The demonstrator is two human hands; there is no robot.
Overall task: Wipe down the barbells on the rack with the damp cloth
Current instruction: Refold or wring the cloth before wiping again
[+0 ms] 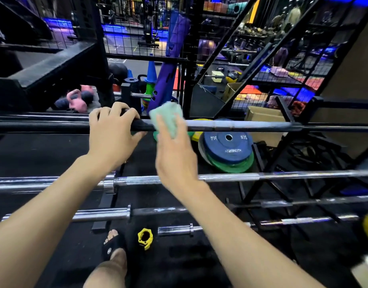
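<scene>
A dark barbell (231, 127) lies across the top of the black rack (260, 161). My left hand (112, 132) grips this bar from above, fingers curled over it. Just to its right, my right hand (174, 150) presses a light green cloth (168, 117) against the same bar; the cloth is blurred. Below it, a chrome barbell (282, 176) rests one level down, and two more bars (108, 213) (303, 220) sit on lower levels.
Blue, green and yellow weight plates (226, 150) are stacked on the floor behind the rack. A yellow collar (145, 239) lies by my sandalled foot (113, 244). Pink kettlebells (77, 100), cardboard boxes (264, 119) and wire mesh partitions (137, 28) stand beyond.
</scene>
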